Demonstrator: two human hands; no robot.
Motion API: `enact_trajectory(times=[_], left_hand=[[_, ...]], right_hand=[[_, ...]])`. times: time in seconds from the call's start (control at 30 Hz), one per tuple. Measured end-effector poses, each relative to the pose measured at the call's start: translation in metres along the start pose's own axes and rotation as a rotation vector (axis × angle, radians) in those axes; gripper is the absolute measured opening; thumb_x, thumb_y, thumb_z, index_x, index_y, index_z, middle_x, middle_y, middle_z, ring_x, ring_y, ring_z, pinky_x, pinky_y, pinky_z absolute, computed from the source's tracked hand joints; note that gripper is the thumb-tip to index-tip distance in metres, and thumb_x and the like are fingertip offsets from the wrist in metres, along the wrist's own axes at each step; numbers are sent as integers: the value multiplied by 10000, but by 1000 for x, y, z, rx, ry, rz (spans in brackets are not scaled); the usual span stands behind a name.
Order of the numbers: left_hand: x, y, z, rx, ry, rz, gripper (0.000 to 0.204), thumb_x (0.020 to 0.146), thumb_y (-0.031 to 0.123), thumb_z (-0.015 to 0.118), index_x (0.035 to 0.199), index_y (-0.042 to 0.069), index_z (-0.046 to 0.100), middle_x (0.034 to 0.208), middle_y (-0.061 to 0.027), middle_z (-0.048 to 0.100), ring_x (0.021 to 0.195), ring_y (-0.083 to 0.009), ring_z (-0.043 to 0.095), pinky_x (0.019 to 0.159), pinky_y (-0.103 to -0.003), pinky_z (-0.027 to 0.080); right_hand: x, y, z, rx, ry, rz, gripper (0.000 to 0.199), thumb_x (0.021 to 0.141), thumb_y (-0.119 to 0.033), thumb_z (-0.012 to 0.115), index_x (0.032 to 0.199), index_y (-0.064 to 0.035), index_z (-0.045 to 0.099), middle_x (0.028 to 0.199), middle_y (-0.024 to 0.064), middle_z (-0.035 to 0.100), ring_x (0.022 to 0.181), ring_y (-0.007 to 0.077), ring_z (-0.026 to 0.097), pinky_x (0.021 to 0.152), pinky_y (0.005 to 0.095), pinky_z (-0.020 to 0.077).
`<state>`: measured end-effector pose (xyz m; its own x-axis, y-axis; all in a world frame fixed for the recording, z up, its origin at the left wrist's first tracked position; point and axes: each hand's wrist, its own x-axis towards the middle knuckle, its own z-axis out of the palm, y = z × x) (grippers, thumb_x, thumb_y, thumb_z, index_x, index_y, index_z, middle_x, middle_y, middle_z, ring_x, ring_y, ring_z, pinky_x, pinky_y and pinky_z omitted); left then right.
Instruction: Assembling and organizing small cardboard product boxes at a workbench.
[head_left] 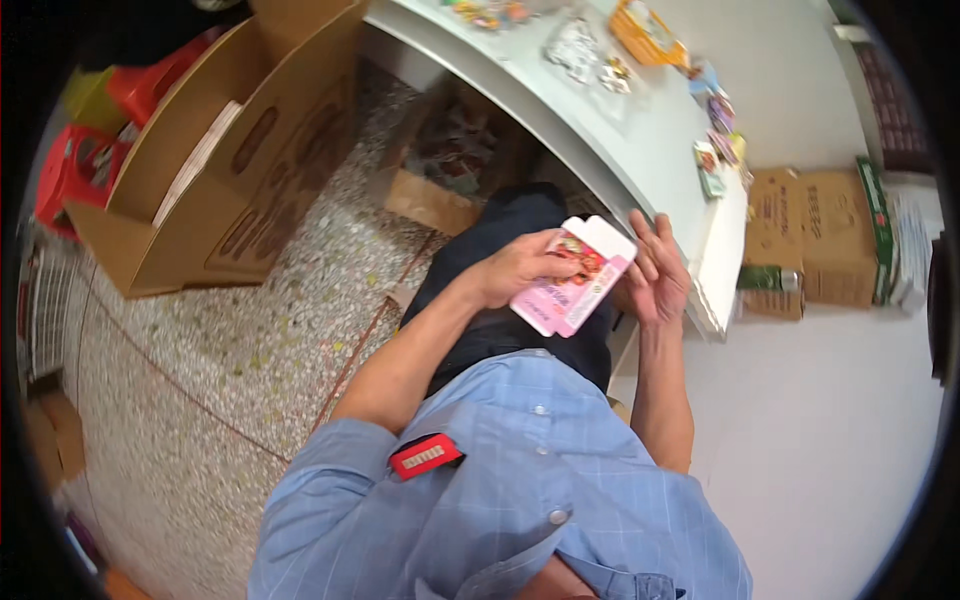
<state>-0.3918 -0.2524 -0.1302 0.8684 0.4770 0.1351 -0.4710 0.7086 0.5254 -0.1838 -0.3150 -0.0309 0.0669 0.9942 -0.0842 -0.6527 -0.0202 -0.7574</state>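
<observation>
A small pink and white paper carton (590, 297), printed with a reddish picture, is held over my lap. It looks thin, and a white flap sticks out at its upper end. My left hand (515, 270) grips it from the left, thumb lying across the printed face. Close to the carton's right edge is my right hand (660, 280), palm turned up and fingers apart, with nothing seen in it. Whether any of its fingers touch the carton I cannot tell.
Ahead and right runs a white table (540, 80) bearing an orange basket (648, 35), clear plastic bags and a small carton (709, 170). Cardboard boxes (825, 235) stand by the right wall. On the left are a large open cardboard box (290, 150) and red stools (75, 180); another box (430, 200) sits beneath the table.
</observation>
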Motion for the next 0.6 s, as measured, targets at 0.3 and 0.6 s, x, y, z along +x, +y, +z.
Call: enact_trajectory(times=[0.3,0.6], left_hand=[[-2,9,7,448,3,-94,310,944,163,675,1196,16,573,1020,-18,660,898,-56,603,805,-233,505],[3,-10,4,159,204,-97,321,950,159,645,1220,6,565,1038,-59,672,890,-101,654,787,-262,547]], right_hand=[[18,-21,12,-512,-58,105,201,930,58,509,1090,-59,540,1156,230,670,444,1,298,389,164,278],[22,-35,33,-1155,-454,155,118,853,101,520,878,0,576,1062,142,694,1007,202,633,924,332,484]])
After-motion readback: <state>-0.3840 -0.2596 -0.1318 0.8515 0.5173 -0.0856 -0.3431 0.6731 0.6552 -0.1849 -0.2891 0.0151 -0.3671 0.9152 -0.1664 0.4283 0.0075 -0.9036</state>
